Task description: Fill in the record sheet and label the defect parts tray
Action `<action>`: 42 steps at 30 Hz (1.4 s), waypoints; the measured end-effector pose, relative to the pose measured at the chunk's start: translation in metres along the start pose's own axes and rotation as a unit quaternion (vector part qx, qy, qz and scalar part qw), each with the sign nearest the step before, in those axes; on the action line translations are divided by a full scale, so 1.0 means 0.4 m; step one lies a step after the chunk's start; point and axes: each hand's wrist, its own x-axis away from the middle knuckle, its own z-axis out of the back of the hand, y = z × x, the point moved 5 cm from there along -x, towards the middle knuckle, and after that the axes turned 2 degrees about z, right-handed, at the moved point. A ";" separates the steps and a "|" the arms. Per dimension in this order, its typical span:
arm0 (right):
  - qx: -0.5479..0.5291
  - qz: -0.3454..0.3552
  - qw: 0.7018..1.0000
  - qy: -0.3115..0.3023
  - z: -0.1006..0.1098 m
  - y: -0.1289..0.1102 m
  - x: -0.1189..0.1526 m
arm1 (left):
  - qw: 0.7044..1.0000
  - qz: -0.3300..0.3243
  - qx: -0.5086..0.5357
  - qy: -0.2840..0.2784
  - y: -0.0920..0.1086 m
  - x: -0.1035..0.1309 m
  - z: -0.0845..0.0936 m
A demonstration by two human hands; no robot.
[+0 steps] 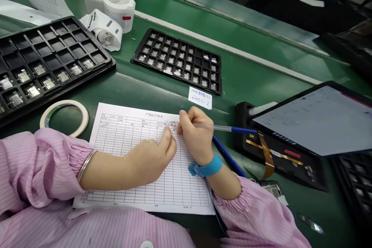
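A printed form sheet [133, 197] with a table grid lies on the green bench in front of me. My right hand [197, 131], with a blue wrist strap [207, 167], grips a clear-barrelled pen [216, 127] with a blue end. The pen slants left over the sheet's upper right rows, where some handwriting shows. Its tip is hard to make out behind the fingers. On the middle of the sheet rests my left hand [151, 159], its fingers curled in and the index fingertip pointing at the written row. I see nothing in that hand.
Black trays [177, 60] [49, 66] of small metal parts stand behind and left. Rolls of labels [119, 11] and a tape ring [64, 118] lie left. A handwritten card [200, 97] sits above the sheet. At right, a tablet-like screen [316, 120] leans over ribbon cables [266, 155].
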 end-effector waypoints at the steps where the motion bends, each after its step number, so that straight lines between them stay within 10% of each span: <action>1: -0.002 0.000 1.000 0.002 0.000 0.000 0.000 | 1.000 -0.001 0.001 -0.001 0.000 0.000 0.001; 42: -0.020 -0.026 0.997 0.074 0.057 0.017 0.002 | 1.000 -0.007 0.005 -0.028 -0.007 0.003 0.005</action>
